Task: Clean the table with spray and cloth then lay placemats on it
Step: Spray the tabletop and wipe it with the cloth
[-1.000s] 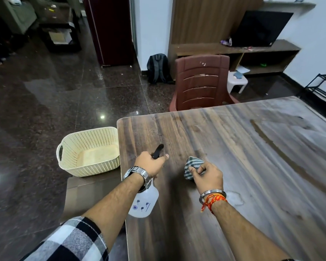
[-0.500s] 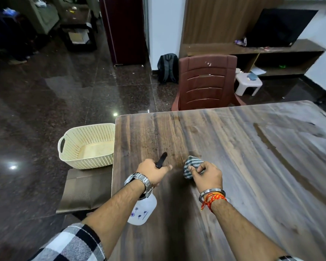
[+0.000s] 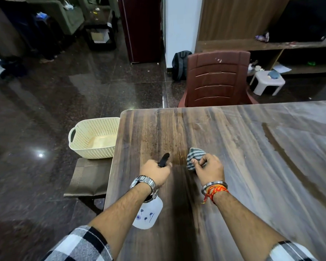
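Note:
My left hand grips a spray bottle by its black trigger head, the white body hanging below my wrist and the nozzle aimed at the table's far left part. My right hand is closed on a bunched grey striped cloth, held just above or on the dark wooden table. A damp curved streak crosses the table's right side. Brown placemats lie on a stool left of the table.
A cream perforated basket sits on the placemats beside the table's left edge. A brown plastic chair stands at the far edge. A white step stool, backpack and shelf unit lie beyond, on glossy dark floor.
The view has turned left, so the table sits further right in frame. Both hands keep their grip and stay about where they were over the table's left part.

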Tool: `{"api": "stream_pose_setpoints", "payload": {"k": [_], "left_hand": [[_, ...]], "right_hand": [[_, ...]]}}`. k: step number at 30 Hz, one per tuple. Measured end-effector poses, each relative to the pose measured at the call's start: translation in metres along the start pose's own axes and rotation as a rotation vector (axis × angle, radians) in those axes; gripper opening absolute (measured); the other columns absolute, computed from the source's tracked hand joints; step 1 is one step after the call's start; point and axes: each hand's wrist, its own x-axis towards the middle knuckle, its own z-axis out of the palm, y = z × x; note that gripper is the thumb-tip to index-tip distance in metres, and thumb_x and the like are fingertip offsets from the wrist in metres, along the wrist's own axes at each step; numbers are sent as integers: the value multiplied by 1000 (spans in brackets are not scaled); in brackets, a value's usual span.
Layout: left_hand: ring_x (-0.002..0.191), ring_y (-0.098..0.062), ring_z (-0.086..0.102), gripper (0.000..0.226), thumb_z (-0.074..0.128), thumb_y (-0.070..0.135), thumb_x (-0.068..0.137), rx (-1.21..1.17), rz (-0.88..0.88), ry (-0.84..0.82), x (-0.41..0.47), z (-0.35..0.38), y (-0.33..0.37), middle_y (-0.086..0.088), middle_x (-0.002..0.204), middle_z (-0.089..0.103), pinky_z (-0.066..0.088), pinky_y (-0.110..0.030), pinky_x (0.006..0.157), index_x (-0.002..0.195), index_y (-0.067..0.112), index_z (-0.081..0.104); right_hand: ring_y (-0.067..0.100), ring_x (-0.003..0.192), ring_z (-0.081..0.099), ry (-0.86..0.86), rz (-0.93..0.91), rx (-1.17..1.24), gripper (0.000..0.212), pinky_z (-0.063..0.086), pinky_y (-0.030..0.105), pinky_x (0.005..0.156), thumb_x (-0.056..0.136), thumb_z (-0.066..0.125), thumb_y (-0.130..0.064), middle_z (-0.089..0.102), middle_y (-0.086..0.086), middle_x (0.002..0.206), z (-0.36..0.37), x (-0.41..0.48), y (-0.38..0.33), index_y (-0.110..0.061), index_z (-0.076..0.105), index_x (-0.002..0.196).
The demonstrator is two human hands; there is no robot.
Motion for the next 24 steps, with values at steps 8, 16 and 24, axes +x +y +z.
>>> {"api": "stream_pose_setpoints", "payload": {"k": [8,16,24], "left_hand": [[40,-15,59,43,70,50,83,53,-22,-84,9,-8,-4,-2,55,65,47,-19,46,73,9,63],[60,-27,70,33,68,42,82,31,-43,2,14,-13,-16,-10,73,73,60,-32,60,72,10,63],[59,-33,67,40,67,47,82,14,1,11,23,-18,-12,-9,68,65,55,-34,56,66,12,57]], "right_hand": [[34,99,51,-160,95,-478,58,43,40,71,75,52,-63,59,10,104,16,-6,14,-14,41,103],[39,111,48,-194,-7,-451,42,40,45,97,83,56,-28,55,21,120,45,-14,14,-5,48,117],[44,117,46,-269,118,-478,63,42,47,98,82,61,-50,46,23,134,61,-6,2,-5,42,123]]}}
